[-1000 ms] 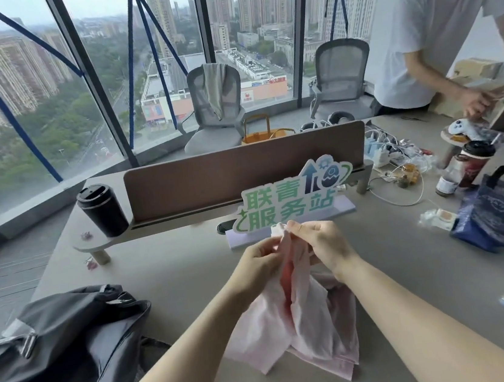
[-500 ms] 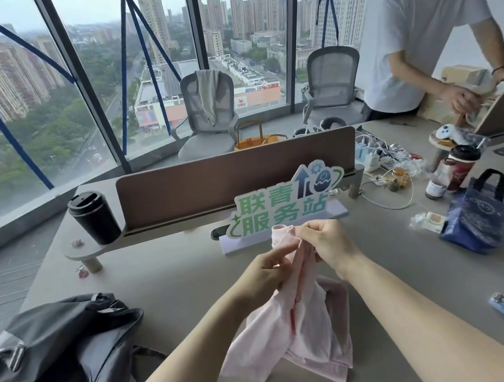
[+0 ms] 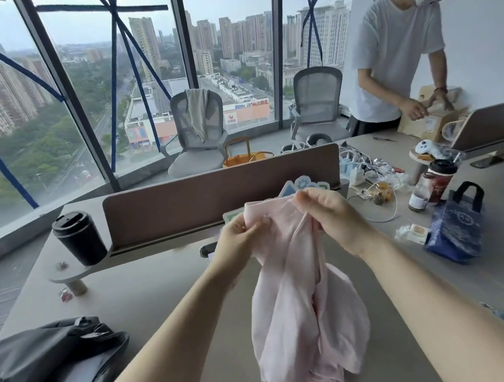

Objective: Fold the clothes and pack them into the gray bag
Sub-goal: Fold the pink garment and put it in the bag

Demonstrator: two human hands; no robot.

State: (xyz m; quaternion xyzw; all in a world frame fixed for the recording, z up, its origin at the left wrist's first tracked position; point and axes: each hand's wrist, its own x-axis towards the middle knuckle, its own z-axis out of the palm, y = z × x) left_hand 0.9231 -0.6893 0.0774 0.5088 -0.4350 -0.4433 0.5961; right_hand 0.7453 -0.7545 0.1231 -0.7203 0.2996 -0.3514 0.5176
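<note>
A pale pink garment (image 3: 303, 311) hangs bunched above the grey desk (image 3: 168, 296), lifted off its surface. My left hand (image 3: 240, 236) pinches its upper left edge and my right hand (image 3: 330, 216) grips the upper right edge, the two hands a short way apart. The gray bag (image 3: 44, 372) lies slumped and open at the desk's near left corner, well left of the garment. The green sign behind the garment is mostly hidden by it.
A brown divider panel (image 3: 212, 192) crosses the desk behind my hands. A black cup (image 3: 79, 239) stands at its left end. A blue tote (image 3: 455, 229), bottles and cables clutter the right. A person in a white shirt (image 3: 396, 58) works at the far right.
Both hands have raised the pink garment off the desk and drawn its top edge apart. The camera view has tilted up a little.
</note>
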